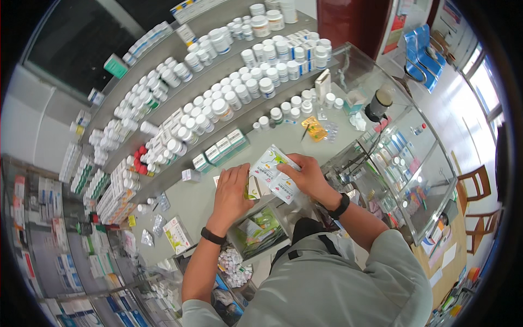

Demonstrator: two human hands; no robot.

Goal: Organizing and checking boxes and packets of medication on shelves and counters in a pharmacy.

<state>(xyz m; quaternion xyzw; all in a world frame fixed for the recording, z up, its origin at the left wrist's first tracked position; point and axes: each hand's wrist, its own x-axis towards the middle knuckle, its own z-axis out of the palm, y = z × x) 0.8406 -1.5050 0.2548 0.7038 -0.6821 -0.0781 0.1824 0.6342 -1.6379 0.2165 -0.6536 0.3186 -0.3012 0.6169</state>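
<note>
Between the thumb and fingers of my right hand (305, 175) are white and green printed sachets (273, 169), held up over the counter's front edge. My left hand (233, 192) rests over a small white and green carton (252, 190) and grips it, hiding much of it. The sachets are just to the right of this carton. Below the hands, an open drawer (261, 229) holds green packets. A similar white and green carton (177, 235) lies on the counter to the left.
Tiered shelves (163, 106) full of white pill bottles stand behind the counter (261, 143). Green and white boxes (224, 148), an orange blister pack (314, 128) and small bottles (286, 108) sit on it. A glass display case (408, 163) is at right. Another drawer holds small white boxes (235, 265).
</note>
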